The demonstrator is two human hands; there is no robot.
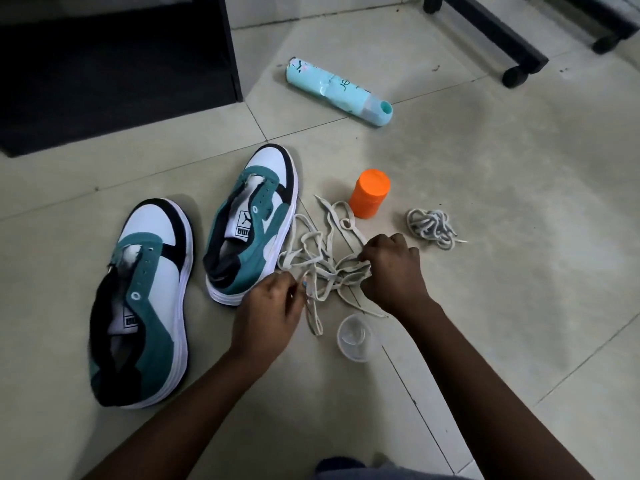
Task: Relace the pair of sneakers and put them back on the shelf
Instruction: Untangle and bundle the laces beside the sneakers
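Tiled floor (485, 202) holds both sneakers (252, 220) unlaced beside the tangled lace (322, 265) that the left hand (266, 313) and right hand (391, 268) pinch: relacing unbegun.

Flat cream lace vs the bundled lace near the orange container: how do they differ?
The flat cream shoelace lies spread in loose loops beside the nearer sneaker; the grey-white bundled lace sits in a tight clump right of the orange plastic container. The left hand and right hand both pinch the cream lace; the bundled one lies untouched. Both rest on the tiled floor, threaded through no sneaker.
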